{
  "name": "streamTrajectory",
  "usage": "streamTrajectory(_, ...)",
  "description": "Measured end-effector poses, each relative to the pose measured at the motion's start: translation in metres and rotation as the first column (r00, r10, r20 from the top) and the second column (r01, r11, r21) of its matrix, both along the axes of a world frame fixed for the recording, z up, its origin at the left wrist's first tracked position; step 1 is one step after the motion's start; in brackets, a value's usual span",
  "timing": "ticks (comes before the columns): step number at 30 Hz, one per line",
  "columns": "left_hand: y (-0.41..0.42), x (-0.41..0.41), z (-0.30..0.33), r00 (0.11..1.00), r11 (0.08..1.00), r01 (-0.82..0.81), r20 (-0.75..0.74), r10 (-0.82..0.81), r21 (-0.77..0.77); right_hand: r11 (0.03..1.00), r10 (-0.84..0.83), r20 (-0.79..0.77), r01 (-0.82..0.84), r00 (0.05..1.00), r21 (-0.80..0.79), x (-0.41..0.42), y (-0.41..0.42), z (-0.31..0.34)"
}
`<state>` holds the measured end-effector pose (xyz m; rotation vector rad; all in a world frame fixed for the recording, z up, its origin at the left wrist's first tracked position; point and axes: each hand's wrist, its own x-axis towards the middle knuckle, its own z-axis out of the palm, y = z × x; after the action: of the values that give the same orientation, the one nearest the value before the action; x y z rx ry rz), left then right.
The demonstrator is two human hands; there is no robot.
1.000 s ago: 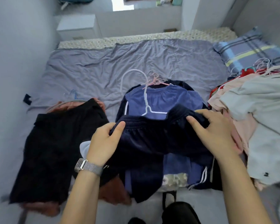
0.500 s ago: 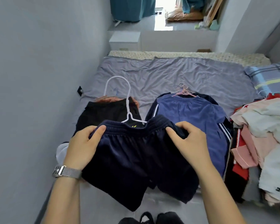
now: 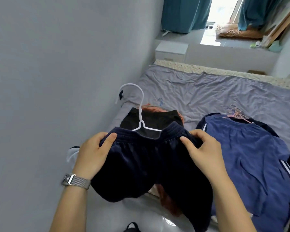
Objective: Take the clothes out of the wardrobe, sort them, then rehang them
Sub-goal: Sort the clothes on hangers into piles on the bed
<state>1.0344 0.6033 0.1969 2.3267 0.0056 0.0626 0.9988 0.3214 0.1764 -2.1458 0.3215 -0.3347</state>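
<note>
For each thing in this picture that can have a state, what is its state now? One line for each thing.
Navy shorts: on a hanger, held up by the waistband.
White hanger: inside the shorts' waistband, hook upright.
Left hand: grips the left end of the waistband.
Right hand: grips the right end of the waistband.
Black garment: lying flat on the bed.
Blue garment: lying spread on the bed.
Teal curtains: drawn apart.

teal curtains [image 3: 179, 14], white nightstand [image 3: 171, 51], wristwatch [image 3: 76, 181]
</note>
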Motion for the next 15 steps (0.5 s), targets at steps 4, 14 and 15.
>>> streamTrajectory(4, 0.035, 0.044, -0.002, 0.993, 0.993, 0.114, -0.011, -0.114, 0.014, 0.999, -0.044, -0.005, 0.044, 0.999, -0.002, 0.032, 0.031, 0.001)
streamTrajectory(14, 0.009, 0.191, -0.04, 0.983, 0.985, 0.172, -0.059, -0.171, 0.013, 0.99, -0.114, -0.081, 0.12, 0.99, 0.069, 0.133, 0.022, -0.033)
streamTrajectory(15, 0.005, 0.206, -0.042, 0.986, 0.988, 0.155, -0.058, -0.155, 0.002, 0.99, -0.116, -0.089, 0.122, 0.989, 0.067, 0.149, 0.019, -0.034)
